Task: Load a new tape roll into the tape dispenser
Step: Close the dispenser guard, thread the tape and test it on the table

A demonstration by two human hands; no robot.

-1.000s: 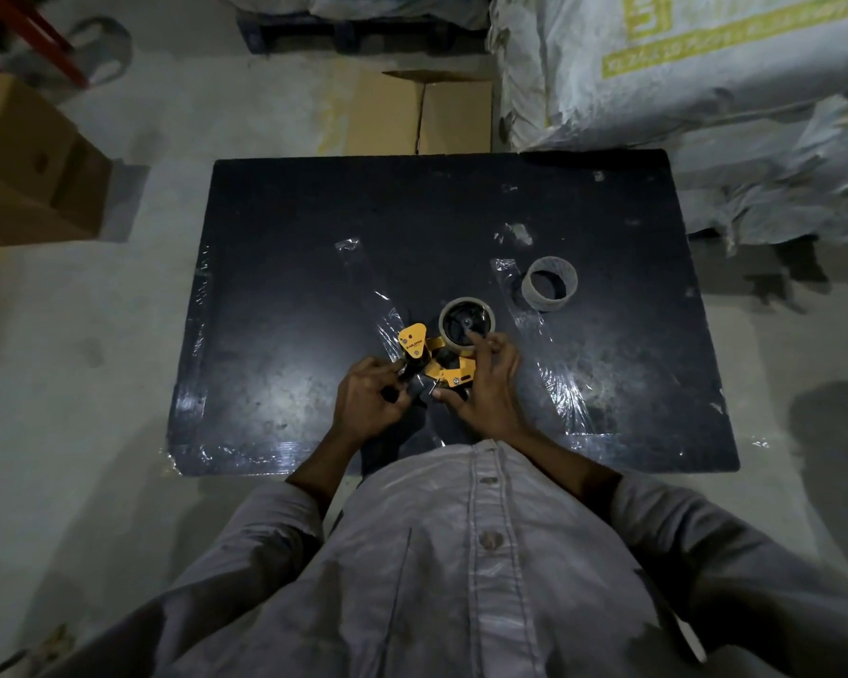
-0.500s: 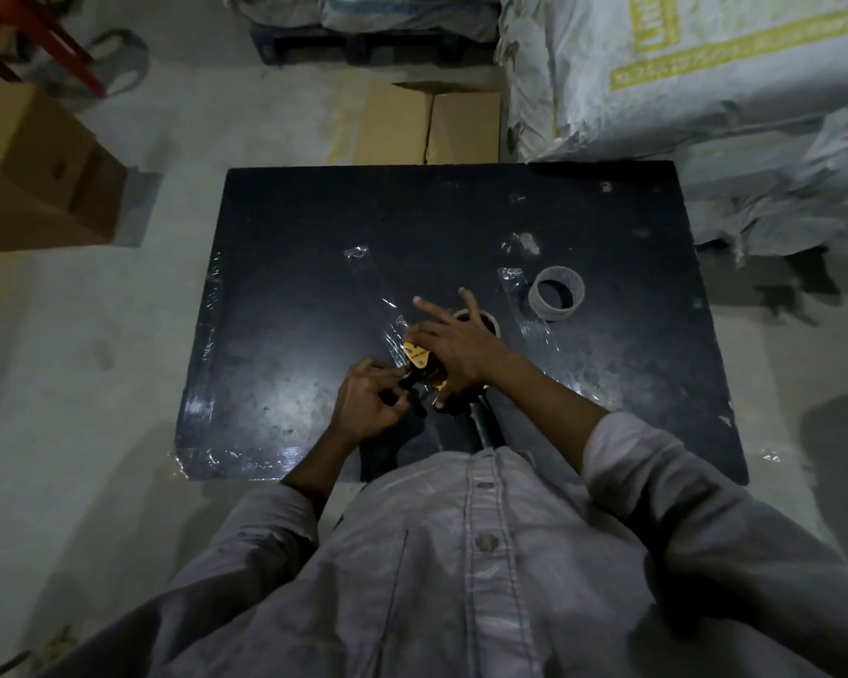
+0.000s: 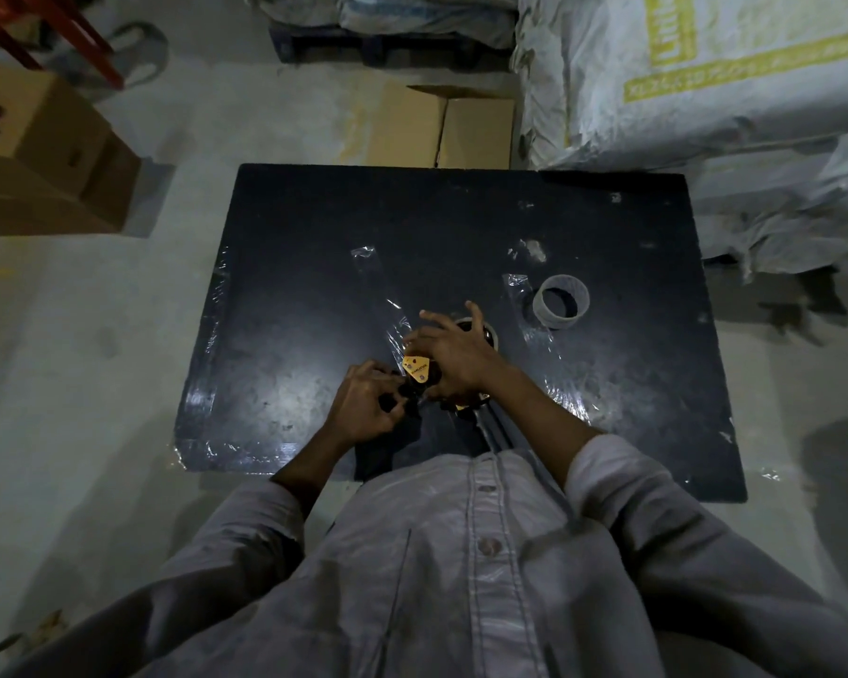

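Observation:
A yellow and black tape dispenser [image 3: 418, 375] lies on the black table [image 3: 314, 266] just in front of me. My left hand [image 3: 365, 401] grips its dark left end. My right hand [image 3: 454, 352] rests on top of the dispenser, fingers spread, covering most of the tape roll [image 3: 489, 335] mounted on it; only the roll's right rim shows. An empty grey cardboard tape core [image 3: 560, 301] stands apart on the table, up and to the right of my hands.
Strips of clear tape [image 3: 556, 384] are stuck across the tabletop. Cardboard boxes [image 3: 441, 127] stand behind the table and to the left [image 3: 45, 154]. Large white sacks [image 3: 706, 75] crowd the table's far right corner.
My right hand moved from the dispenser's near right side up onto its top, now covering the roll. The left hand kept its grip. The camera view shifted slightly.

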